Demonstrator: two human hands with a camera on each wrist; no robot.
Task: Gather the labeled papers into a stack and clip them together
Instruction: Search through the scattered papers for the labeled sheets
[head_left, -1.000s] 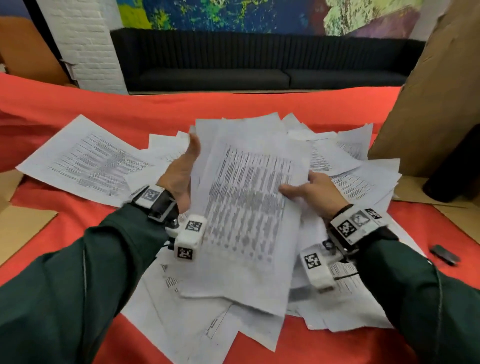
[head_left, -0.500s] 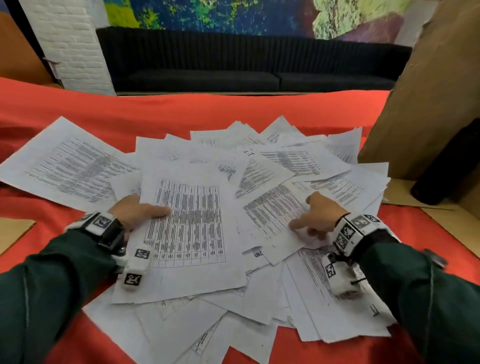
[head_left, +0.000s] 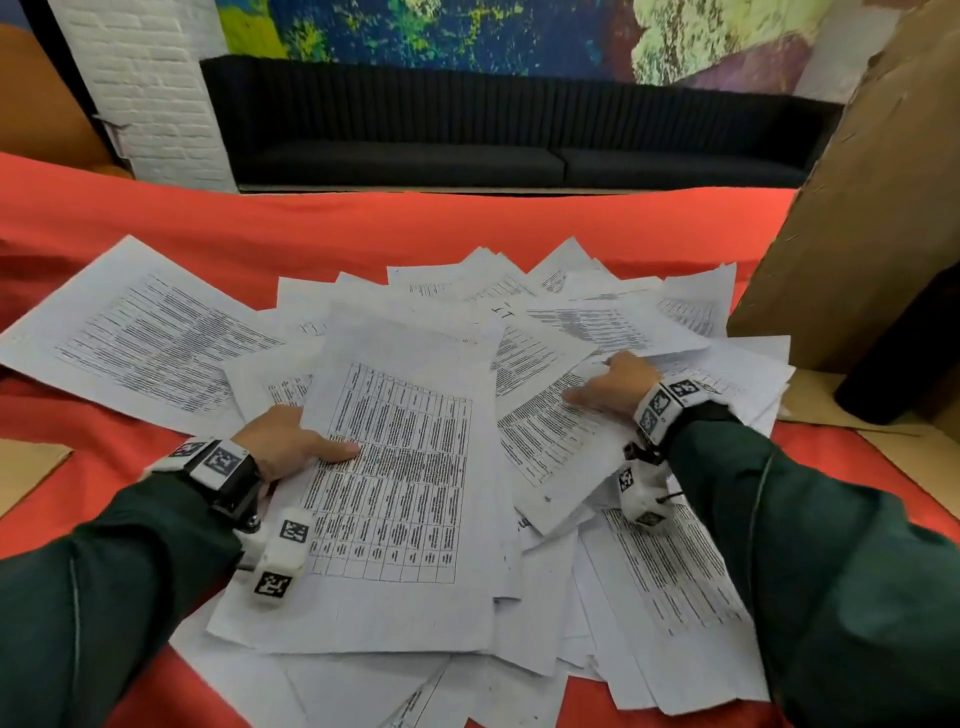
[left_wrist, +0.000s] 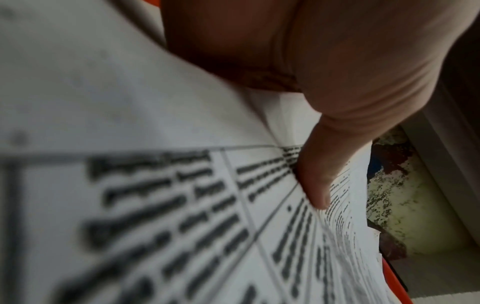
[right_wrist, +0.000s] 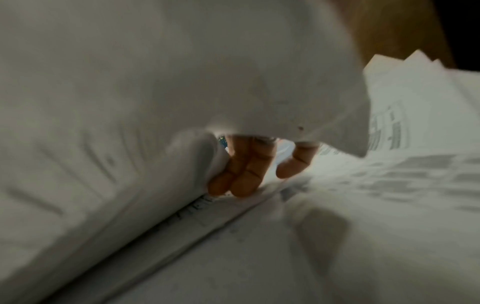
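Note:
Many printed papers (head_left: 654, 582) lie in a loose, overlapping pile on a red cloth (head_left: 415, 228). Topmost at the centre-left is a sheet with a printed table (head_left: 400, 493). My left hand (head_left: 291, 447) grips that sheet's left edge, with the thumb (left_wrist: 317, 185) pressed on top and the fingers hidden underneath. My right hand (head_left: 618, 387) holds a tilted sheet (head_left: 545, 436) on the pile's right side. Its thumb lies on top. In the right wrist view the fingers (right_wrist: 244, 174) curl beneath the sheet's edge and touch the papers below.
One loose sheet (head_left: 145, 338) lies apart at the far left. A brown cardboard panel (head_left: 857, 234) leans at the right, with a dark cylinder (head_left: 893, 364) at its foot. A black sofa (head_left: 467, 130) stands beyond the table. Bare red cloth shows behind the pile.
A second ago both hands held a table sheet upright; it now lies flat at centre-left. The left hand has taken its left edge and the right hand has moved onto a right-side sheet.

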